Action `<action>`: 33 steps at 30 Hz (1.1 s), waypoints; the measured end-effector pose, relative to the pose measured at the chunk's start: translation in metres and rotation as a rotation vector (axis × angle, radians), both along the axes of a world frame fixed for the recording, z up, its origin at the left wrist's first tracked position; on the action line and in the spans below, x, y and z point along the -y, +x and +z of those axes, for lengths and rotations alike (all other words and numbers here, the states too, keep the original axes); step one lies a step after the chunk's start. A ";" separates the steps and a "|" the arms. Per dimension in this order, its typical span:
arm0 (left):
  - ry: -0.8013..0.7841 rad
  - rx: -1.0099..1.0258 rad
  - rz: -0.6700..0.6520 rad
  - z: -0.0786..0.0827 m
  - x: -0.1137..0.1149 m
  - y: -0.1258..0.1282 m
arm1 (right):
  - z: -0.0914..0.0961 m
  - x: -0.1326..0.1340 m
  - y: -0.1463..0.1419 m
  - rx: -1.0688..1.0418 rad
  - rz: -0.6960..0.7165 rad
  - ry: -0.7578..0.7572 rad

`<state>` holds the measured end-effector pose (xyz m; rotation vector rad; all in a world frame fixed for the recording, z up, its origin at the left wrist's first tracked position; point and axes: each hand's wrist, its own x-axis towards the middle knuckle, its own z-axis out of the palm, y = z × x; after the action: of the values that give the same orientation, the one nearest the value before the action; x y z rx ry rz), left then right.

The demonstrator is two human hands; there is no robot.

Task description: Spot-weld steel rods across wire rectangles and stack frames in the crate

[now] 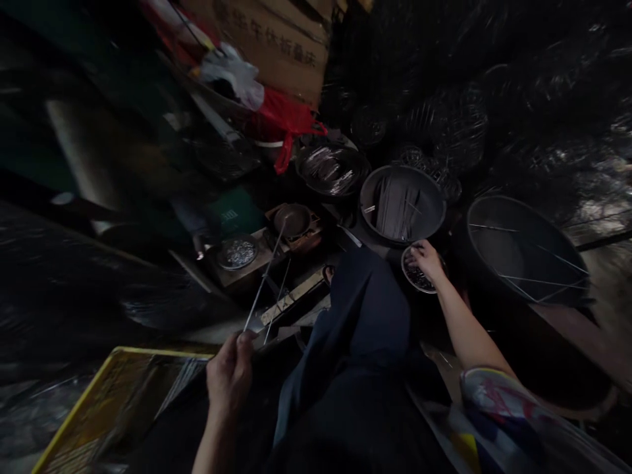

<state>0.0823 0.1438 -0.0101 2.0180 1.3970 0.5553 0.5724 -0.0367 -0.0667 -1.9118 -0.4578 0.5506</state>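
Observation:
My left hand (230, 370) is closed around a long thin metal rod (265, 278), which slants up and away from the thumb. The rod's far end reaches in front of a small round dish (292, 220). Out to the right, my right hand (425, 259) dips over a small bowl (419, 283) of small dark pieces. Its fingers are curled together at the contents; what they pinch, if anything, is too small to make out.
A basin (434, 204) with flat dark strips stands beyond the bowl, beside a pan of shiny pieces (330, 170). A large tub (498, 247) with thin rods is at right. A yellow crate (81, 408) lies at left. A plate of small shiny parts (238, 253) sits on a board.

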 end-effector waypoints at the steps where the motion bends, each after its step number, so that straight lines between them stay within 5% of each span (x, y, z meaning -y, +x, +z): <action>1: 0.012 0.022 -0.014 0.003 0.000 0.002 | 0.007 -0.009 -0.006 0.004 0.046 0.028; 7: 0.061 0.135 -0.055 0.012 0.002 0.004 | 0.038 -0.041 -0.048 0.031 0.290 0.116; 14: 0.057 0.185 -0.013 0.012 -0.001 -0.015 | 0.047 -0.041 -0.084 0.416 0.532 -0.319; 18: 0.081 0.137 -0.004 0.011 -0.007 -0.018 | 0.061 -0.096 -0.139 0.473 0.624 -0.160; 23: 0.028 -0.117 -0.014 0.002 -0.039 0.000 | 0.055 -0.174 -0.243 0.614 0.977 -0.070; 27: 0.007 -0.154 -0.014 -0.005 -0.061 0.007 | 0.043 -0.185 -0.275 0.682 0.999 -0.107; 33: 0.045 -0.062 -0.028 -0.004 -0.046 -0.004 | 0.045 -0.193 -0.261 0.437 0.889 0.024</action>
<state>0.0780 0.1900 -0.0140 2.1036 1.4019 0.5202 0.3113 0.1562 -0.0218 -1.7337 -1.6233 0.6679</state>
